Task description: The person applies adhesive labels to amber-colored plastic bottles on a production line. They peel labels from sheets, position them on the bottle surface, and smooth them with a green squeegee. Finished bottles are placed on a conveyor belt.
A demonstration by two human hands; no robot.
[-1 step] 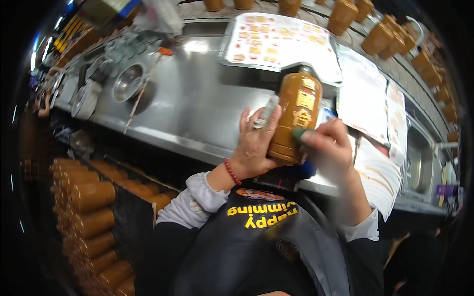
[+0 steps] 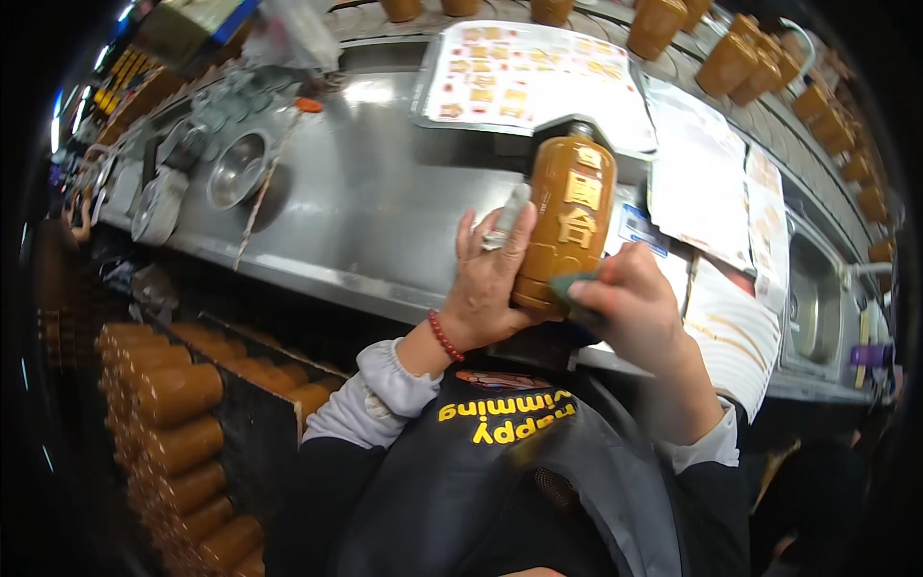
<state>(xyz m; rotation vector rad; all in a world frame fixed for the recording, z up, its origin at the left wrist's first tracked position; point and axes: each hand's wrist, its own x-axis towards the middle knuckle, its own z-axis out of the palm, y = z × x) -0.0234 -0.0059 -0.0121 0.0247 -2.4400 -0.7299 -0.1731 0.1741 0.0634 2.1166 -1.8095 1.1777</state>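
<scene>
A brown glazed bottle with raised gold characters lies in front of me, its neck pointing away, against a dark angular holder. My left hand grips its left side and base. One finger of that hand bears a whitish wrap, and a red bead bracelet circles the wrist. Between the closed fingers of my right hand is a small dark green pad, pressed to the bottle's lower right part. Blur and the fingers hide part of the pad.
Sheets of gold and red decals lie beyond the bottle, with white papers to the right. A metal bowl and a rope are on the steel counter. Brown bottles fill a rack at lower left. A sink stands right.
My right hand and the green pad have moved down along the bottle toward its base. My left hand keeps its hold. The whole view has shifted slightly.
</scene>
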